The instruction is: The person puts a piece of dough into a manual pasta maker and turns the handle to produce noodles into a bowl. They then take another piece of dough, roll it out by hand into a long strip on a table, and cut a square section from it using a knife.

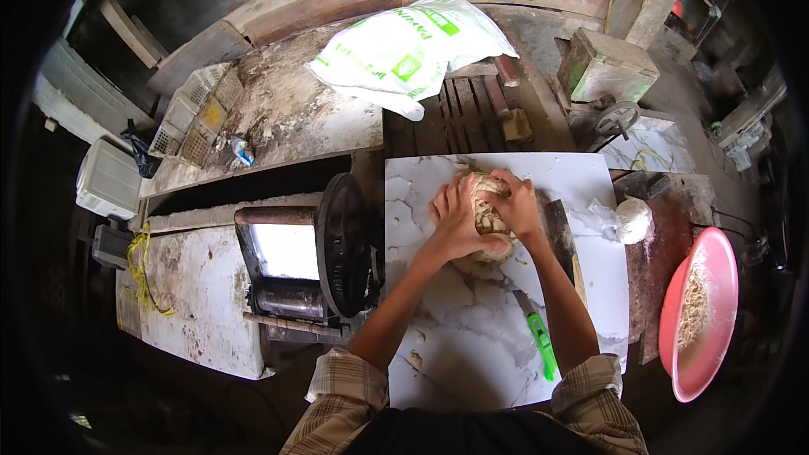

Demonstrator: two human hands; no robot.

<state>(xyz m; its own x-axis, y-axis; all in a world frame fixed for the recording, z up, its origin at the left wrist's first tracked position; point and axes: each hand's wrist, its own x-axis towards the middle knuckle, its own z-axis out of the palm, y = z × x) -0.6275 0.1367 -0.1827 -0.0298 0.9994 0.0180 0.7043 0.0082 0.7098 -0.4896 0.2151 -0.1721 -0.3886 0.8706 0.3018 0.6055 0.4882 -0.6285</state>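
My left hand [455,222] and my right hand [516,206] grip a lumpy, cracked mass of pale dough [490,217] from either side, fingers curled round it, on a white marble-patterned board [438,320]. A knife with a green handle [541,341] lies below the dough, between my forearms. A long dark bar [558,236] lies along the board's right side, partly behind my right forearm. A small white powdery bag [632,221] sits just past the board's right edge.
A roller machine with a black wheel [341,244] stands left of the board. A pink basin with noodle-like strands [716,278] is at right. Behind are a large sack [388,42], plastic crates [190,118], a box [607,67] and yellow string [143,270] at far left.
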